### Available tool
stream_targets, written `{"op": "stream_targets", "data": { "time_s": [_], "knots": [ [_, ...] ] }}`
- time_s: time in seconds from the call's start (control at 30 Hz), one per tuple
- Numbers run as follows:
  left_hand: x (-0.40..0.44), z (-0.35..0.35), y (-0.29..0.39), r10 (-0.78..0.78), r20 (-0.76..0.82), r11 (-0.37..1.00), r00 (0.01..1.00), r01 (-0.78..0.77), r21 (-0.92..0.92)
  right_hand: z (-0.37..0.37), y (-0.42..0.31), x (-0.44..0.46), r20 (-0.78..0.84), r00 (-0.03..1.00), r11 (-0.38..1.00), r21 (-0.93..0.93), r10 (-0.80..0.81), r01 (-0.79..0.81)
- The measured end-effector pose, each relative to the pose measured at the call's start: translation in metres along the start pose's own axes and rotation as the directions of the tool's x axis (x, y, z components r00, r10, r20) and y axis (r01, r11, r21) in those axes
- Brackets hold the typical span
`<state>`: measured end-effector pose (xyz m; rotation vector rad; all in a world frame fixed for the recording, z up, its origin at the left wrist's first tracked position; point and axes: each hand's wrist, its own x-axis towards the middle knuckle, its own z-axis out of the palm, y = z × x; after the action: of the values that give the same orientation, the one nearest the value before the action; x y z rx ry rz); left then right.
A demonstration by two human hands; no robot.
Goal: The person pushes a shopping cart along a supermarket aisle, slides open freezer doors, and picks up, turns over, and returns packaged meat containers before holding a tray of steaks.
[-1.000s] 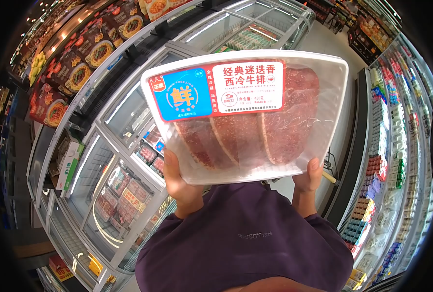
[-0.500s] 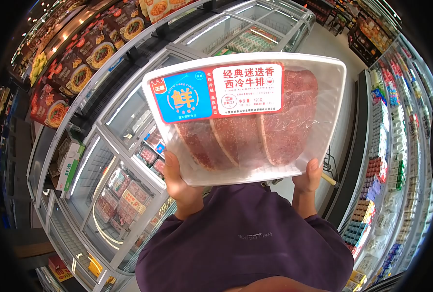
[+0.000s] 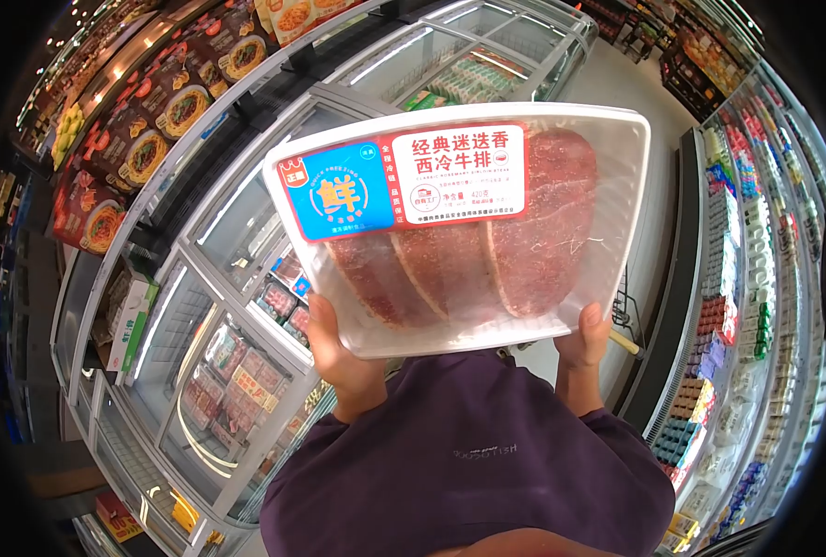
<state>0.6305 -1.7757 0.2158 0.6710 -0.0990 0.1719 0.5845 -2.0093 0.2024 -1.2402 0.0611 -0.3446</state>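
Note:
A white tray of sliced steaks (image 3: 450,269) under clear film is held up in front of my chest, its face turned toward me. Across its top left runs a blue, white and red label (image 3: 403,181) with Chinese print. My left hand (image 3: 343,362) grips the lower left corner, thumb on the front edge. At the lower right edge, my right hand (image 3: 585,342) holds the pack the same way. Most of the fingers are hidden behind the tray.
Glass-topped freezers (image 3: 236,371) with packaged meat run along the left. Noodle posters (image 3: 153,148) line the wall above them. On the right stands a refrigerated shelf (image 3: 738,306) full of bottles and cartons. A wire basket or cart with a wooden-looking handle (image 3: 624,343) is beyond my right hand.
The steak tray has shifted slightly left and tilted a little. Both hands keep their hold on it.

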Motion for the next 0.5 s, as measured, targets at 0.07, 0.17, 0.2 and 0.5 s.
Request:
{"op": "stream_targets", "data": {
  "time_s": [0.07,0.17,0.2,0.5],
  "knots": [
    [0.003,0.001,-0.003,-0.007,-0.009,1.000,1.000,0.007,-0.012,-0.004,0.002,0.004,0.027,1.000,1.000,0.007,-0.003,0.003],
    [0.008,0.010,-0.006,-0.017,-0.061,0.998,0.998,0.021,0.062,-0.008,0.003,0.011,0.067,0.998,0.999,0.036,-0.020,0.017],
    [0.010,0.012,-0.007,-0.021,-0.080,0.995,0.997,0.029,0.092,-0.009,0.002,0.014,0.063,0.998,0.999,0.036,-0.014,0.011],
    [0.024,0.030,-0.030,0.030,-0.056,0.991,0.998,-0.023,0.129,-0.023,-0.007,0.049,0.119,0.993,0.997,0.078,-0.012,0.002]
  ]
}}
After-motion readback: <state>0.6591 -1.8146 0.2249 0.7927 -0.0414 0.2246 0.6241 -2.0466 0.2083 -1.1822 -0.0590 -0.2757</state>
